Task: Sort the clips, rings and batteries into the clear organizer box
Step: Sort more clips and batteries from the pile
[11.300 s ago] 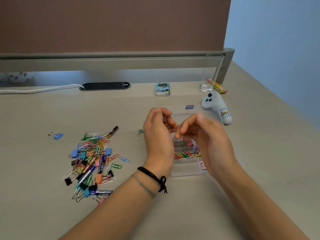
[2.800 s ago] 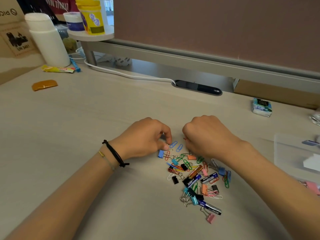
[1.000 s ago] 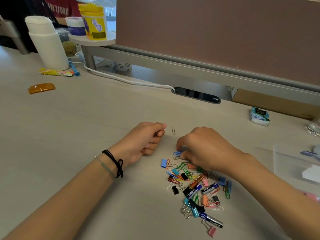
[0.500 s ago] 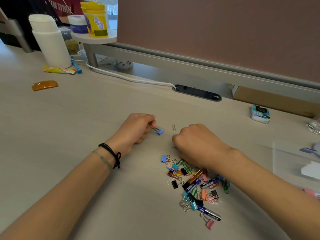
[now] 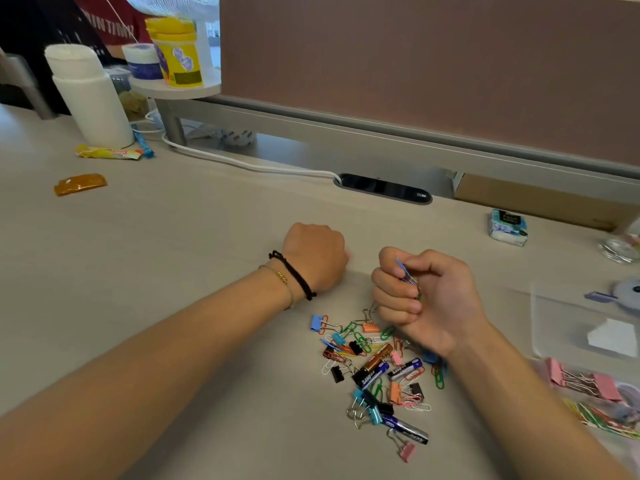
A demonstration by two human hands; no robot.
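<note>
A loose pile (image 5: pixel 377 368) of coloured paper clips, binder clips and batteries lies on the desk in front of me. My right hand (image 5: pixel 429 303) hovers over the pile's far edge, palm turned left, and grips a small bunch of paper clips (image 5: pixel 408 279) in its fist. My left hand (image 5: pixel 318 258) rests as a fist left of it, fingers curled under and hidden; the blue binder clip it held is out of sight. The clear organizer box (image 5: pixel 554 323) stands at the right edge, with pink binder clips (image 5: pixel 585 381) and coloured paper clips (image 5: pixel 606 419) in separate compartments.
At the back left stand a white bottle (image 5: pixel 90 98) and a yellow tub (image 5: pixel 176 53) on a shelf, with an orange packet (image 5: pixel 80 184) and a yellow wrapper (image 5: pixel 109 153) nearby. A white cable (image 5: pixel 242 164), tissue pack (image 5: pixel 508 226) and glass (image 5: pixel 623 244) sit further back.
My right hand has lifted off the pile and turned up with paper clips in its fist. My left hand moved right to where the silver paper clip lay, hiding the blue binder clip.
</note>
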